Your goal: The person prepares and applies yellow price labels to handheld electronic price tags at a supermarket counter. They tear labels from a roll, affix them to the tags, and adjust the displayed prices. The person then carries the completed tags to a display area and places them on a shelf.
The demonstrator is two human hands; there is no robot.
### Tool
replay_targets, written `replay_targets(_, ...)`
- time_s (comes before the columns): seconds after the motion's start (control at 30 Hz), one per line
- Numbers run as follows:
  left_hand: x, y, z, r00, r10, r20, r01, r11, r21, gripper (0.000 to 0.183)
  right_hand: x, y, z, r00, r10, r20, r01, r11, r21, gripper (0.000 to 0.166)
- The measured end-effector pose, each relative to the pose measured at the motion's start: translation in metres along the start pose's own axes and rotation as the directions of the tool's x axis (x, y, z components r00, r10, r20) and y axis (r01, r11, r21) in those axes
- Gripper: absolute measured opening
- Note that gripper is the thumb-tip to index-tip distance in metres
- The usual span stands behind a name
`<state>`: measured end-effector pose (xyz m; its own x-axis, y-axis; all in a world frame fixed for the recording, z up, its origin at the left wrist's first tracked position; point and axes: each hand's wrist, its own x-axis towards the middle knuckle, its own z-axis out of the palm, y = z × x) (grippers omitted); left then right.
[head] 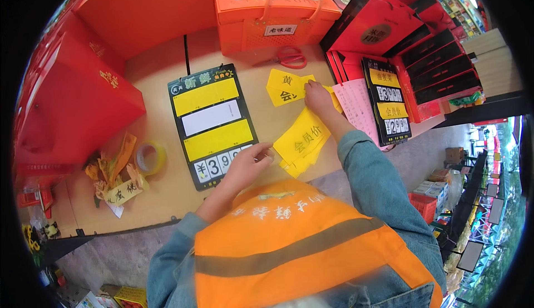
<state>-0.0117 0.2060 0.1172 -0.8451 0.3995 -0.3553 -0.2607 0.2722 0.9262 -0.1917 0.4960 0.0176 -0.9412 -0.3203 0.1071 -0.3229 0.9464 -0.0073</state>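
My right hand (320, 98) lies over several yellow paper slips with black characters, its fingertips touching the upper slip (287, 83). Whether it pinches a slip is hidden under the fingers. Another pile of yellow slips (302, 143) overlaps just below that hand. My left hand (250, 164), empty and with loosely bent fingers, hovers by this pile's left edge. It partly covers the digits on a black price board (217, 126). This board has two blank yellow strips with a white strip between them.
Red scissors (290, 58) lie at the back. At left are a tape roll (149, 158) and crumpled yellow scraps (117, 174). Red gift bags (79, 99), an orange gift box (275, 24) and black-red boxes (434, 66) border the table. A pink sheet (354, 108) lies beside another price board (388, 103).
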Motion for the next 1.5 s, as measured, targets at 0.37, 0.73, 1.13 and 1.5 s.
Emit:
replay_targets(0.37, 0.011, 0.010, -0.019, 0.966, -0.192, 0.175, 0.252, 0.854, -0.456, 0.035, 0.039, 0.012, -0.045, 0.859, 0.290, 0.421, -0.277, 0.956, -0.095, 0.069)
replay_targets(0.73, 0.015, 0.004, -0.023, 0.968, -0.219, 0.127, 0.249, 0.739, -0.626, 0.028, 0.109, -0.013, -0.112, 0.962, -0.058, 0.265, -0.059, 0.909, 0.413, 0.032)
replay_targets(1.13, 0.015, -0.006, -0.022, 0.954, -0.261, 0.147, 0.282, 0.617, -0.735, 0.024, 0.080, -0.008, -0.061, 0.962, 0.266, -0.057, -0.252, 0.951, 0.178, 0.035)
replay_targets(1.5, 0.016, -0.009, -0.018, 0.960, -0.245, 0.134, 0.259, 0.596, -0.761, 0.024, 0.046, 0.038, -0.010, 0.778, 0.406, 0.479, -0.558, 0.798, 0.229, 0.063)
